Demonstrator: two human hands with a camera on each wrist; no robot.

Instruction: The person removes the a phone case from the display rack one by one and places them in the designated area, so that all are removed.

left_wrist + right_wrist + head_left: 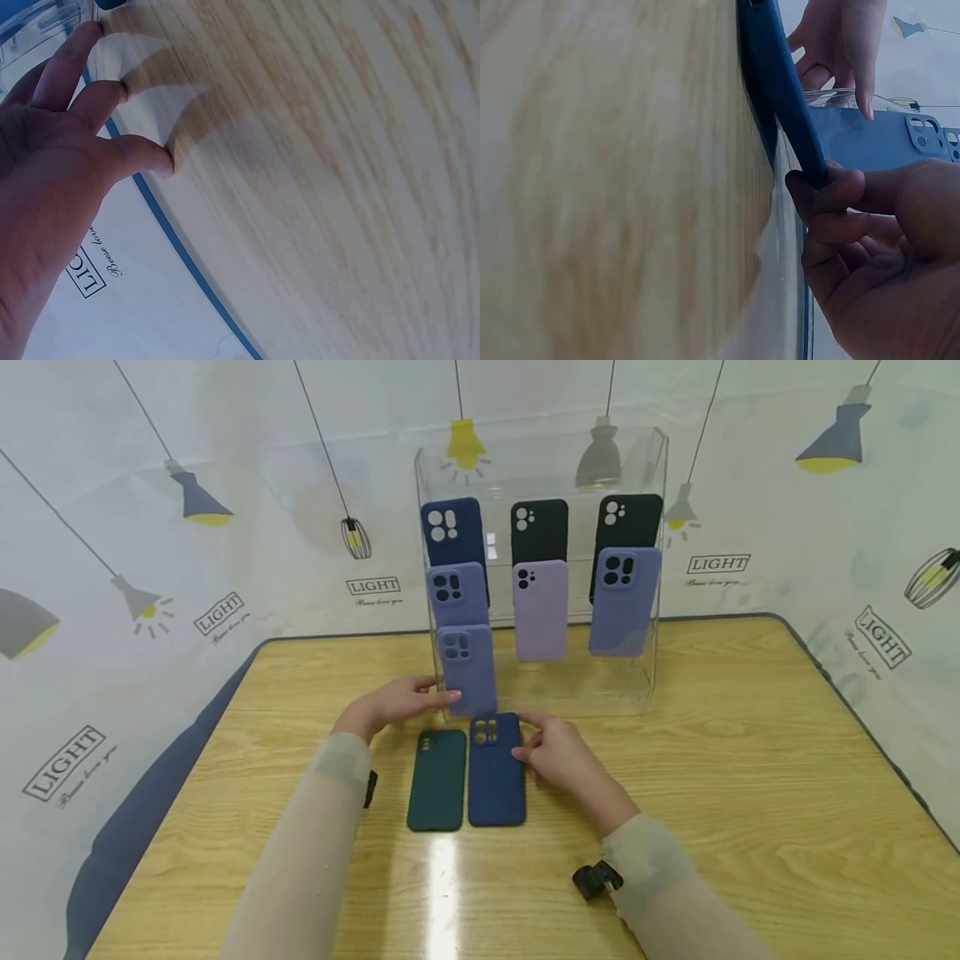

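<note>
At the lower left corner of a clear acrylic display stand [543,697], my left hand [397,700] reaches in with its thumb touching the lowest lilac phone case [472,672]. Its other fingers [139,154] are spread at the tabletop in the left wrist view. My right hand [562,752] pinches the upper right edge of a navy blue phone case [497,785]; seen from the right wrist, thumb and finger meet on this edge. Left of the navy case, a dark green phone case [437,785] lies on the table.
Higher on the stand are another navy case [461,547], a second lilac case [468,610], two black cases [543,539], a pink case [542,618] and a periwinkle case [626,610]. A lamp-patterned cloth [300,527] hangs behind the wooden table [750,735].
</note>
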